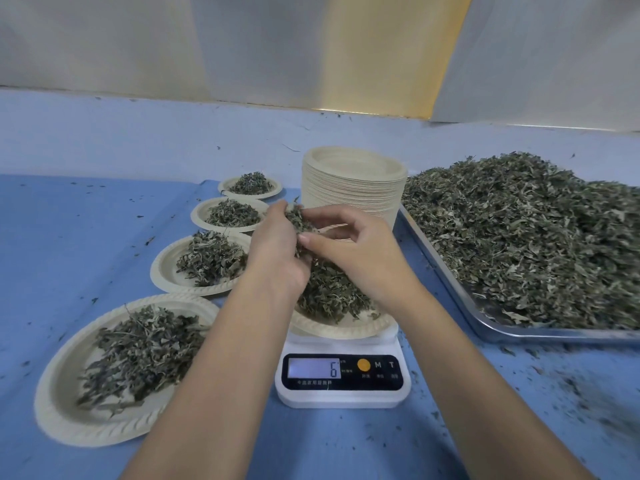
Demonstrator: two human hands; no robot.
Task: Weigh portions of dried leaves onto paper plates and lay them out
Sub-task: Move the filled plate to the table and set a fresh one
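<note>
While your two hands work above the scale, your bench holds the following.

- Left hand (277, 252): curled round a clump of leaves (298, 220), gripping it from the left, over the weighing plate.
- Right hand (358, 251): fingers bent, thumb and fingertips pinching the same clump from the right.
- Weighing plate (346, 330): round, pale beige moulded paper with a ribbed rim. It sits on the scale and carries a loose mound of crumpled grey-green leaves, partly hidden by your wrists.
- Scale (343, 393): white plastic with rounded corners and a black glossy front panel with an orange round button. Its display shows 6.
- Four filled plates, in a row running away from you on the left, each with a ragged, twiggy pile: nearest plate (69, 422), second plate (162, 271), third plate (198, 216), farthest plate (275, 188).
- Stack of plates (353, 183): a tall nested column with thin layered edges, behind your hands and touching the tray's corner.
- Tray (489, 323): shiny metal, shallow, with a raised lip, on your right.
- Heap of leaves (536, 237): dry, flaky and curled, filling most of the tray.
- Cloth (69, 237): blue, matte, speckled with dark leaf crumbs, thickest by the tray.
</note>
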